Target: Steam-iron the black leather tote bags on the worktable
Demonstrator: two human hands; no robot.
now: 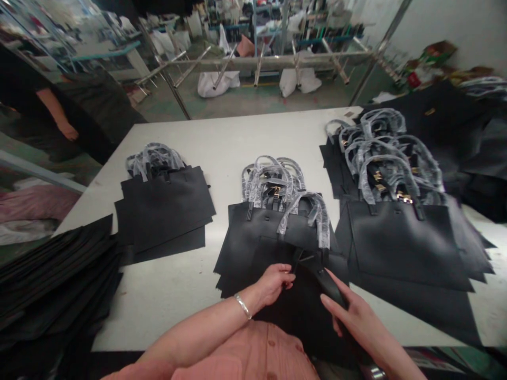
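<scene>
Just in front of me, my left hand has its fingers curled at the edge of a dark strap piece on a black bag. My right hand is wrapped round a black piece of the bag, its thumb and forefinger on either side. That black bag panel hangs between my hands at the table's front edge. Beyond it lies a pile of black bags with plastic-wrapped handles and gold-coloured clasps.
On the white table lie a smaller bag pile at the left and a larger one at the right. Black panels are stacked at the near left. A metal rack stands behind; a person's arm shows at far left.
</scene>
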